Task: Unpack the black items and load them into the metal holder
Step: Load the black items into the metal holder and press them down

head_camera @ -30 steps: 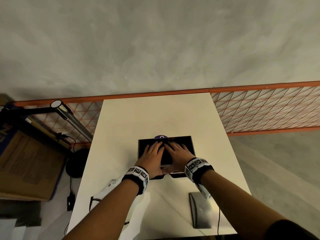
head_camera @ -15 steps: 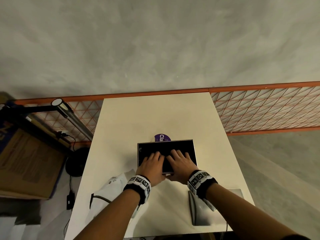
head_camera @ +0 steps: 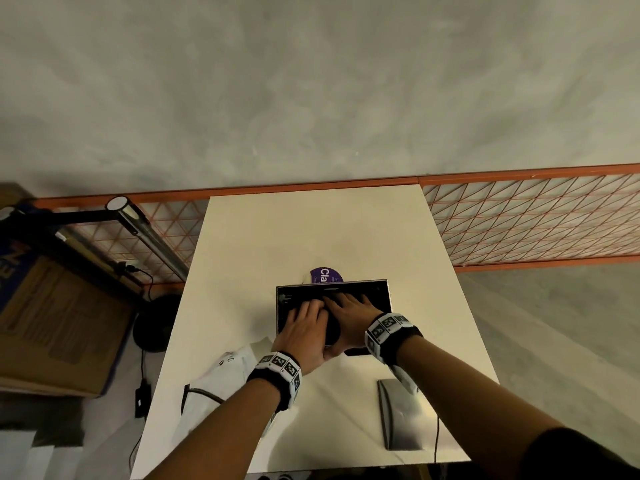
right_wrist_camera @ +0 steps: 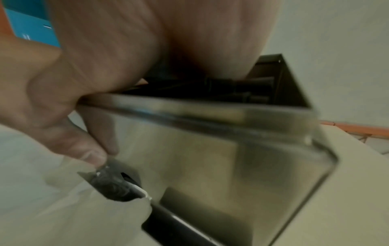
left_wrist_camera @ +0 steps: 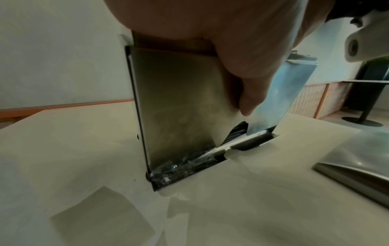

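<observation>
A shiny metal holder [head_camera: 278,317] stands upright mid-table with its top uncovered. Both hands lie over that top. My left hand [head_camera: 306,315] and right hand [head_camera: 349,308] reach in side by side with fairly straight fingers, pressing on a bundle of black items [head_camera: 332,332] between them. The left thumb [left_wrist_camera: 248,99] hangs down the holder's front wall [left_wrist_camera: 179,108]. More black items [right_wrist_camera: 242,88] lie inside below the rim. At the bottom slot, black pieces [left_wrist_camera: 248,144] and crinkled clear wrap [left_wrist_camera: 179,168] show. The right thumb [right_wrist_camera: 92,154] touches that wrap.
A loose metal plate [head_camera: 401,414] lies near the table's front right. White packaging [head_camera: 228,375] with a black cord sits front left. A purple label [head_camera: 325,276] peeks out behind the holder. Orange mesh fencing [head_camera: 519,220] runs behind; a cardboard box [head_camera: 62,323] is on the left.
Both hands have stayed on the holder's top and their fingers have pushed further toward its back. The black bundle now shows between the palms. More of the purple label is visible behind.
</observation>
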Motion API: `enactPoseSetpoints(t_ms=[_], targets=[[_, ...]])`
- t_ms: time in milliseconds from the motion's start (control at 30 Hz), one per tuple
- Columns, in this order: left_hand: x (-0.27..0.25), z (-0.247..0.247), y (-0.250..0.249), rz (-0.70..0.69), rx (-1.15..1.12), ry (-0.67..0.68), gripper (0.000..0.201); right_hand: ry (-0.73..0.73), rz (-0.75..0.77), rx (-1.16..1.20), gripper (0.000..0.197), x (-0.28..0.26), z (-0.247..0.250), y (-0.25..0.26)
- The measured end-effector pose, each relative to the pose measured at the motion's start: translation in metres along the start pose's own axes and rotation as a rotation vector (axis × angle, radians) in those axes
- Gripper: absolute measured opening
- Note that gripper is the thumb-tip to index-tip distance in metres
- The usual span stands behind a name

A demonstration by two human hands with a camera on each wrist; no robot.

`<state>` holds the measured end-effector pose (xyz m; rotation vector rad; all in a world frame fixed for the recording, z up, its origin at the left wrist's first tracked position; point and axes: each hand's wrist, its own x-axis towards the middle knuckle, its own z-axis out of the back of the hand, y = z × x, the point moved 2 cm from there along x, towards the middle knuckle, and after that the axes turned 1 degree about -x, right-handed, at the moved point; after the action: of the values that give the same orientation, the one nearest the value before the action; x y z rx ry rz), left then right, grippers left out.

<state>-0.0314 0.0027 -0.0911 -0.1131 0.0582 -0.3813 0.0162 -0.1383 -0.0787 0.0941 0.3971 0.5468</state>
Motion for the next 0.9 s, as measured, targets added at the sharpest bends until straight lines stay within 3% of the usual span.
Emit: enactPoseSetpoints(t_ms=[100,300,433,667,900], targets=[[-0.003,0.001,-0.001,-0.004,-0.034,-0.020,0.075,-0.001,-0.014,0.019,0.125,-0.002,-0.005,-0.001],[-0.005,-0.004,-0.003,0.042,-0.032,0.070,0.092,-0.069,0.027,0.019,0.116,-0.012,-0.006,-0.002],[-0.004,-0.004,-0.004,0.072,-0.033,0.092,0.088,-0.030,0.048,0.107,0.105,-0.016,0.000,-0.008],[-0.004,-0.003,-0.011,0.101,0.022,0.137,0.080,-0.009,-0.048,0.184,0.077,0.001,0.007,-0.003],[-0.004,-0.003,-0.009,0.111,0.010,0.140,0.078,0.022,-0.128,0.223,0.074,0.017,-0.002,0.007]])
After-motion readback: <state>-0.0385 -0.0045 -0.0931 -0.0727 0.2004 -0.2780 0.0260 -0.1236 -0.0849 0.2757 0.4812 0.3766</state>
